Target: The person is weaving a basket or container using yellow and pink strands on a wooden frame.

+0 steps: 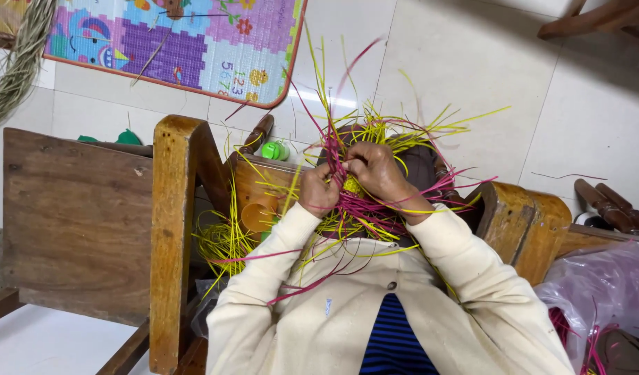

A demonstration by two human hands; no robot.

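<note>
While both hands curl tight, I see my left hand (319,191) and right hand (378,172) pinching yellow and pink strips (364,215) above my lap. Fingertips and the woven centre stay buried among loose strands.

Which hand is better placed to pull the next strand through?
Probably the right hand: it lies over the woven yellow and pink strands, fingers at the knot. The left hand is fisted, gripping them.

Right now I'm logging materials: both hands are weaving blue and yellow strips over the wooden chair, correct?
Not quite. In the head view the left hand and right hand work pink and yellow strips, not blue. The rest holds: both hands are at the bundle, over the wooden chair.
</note>
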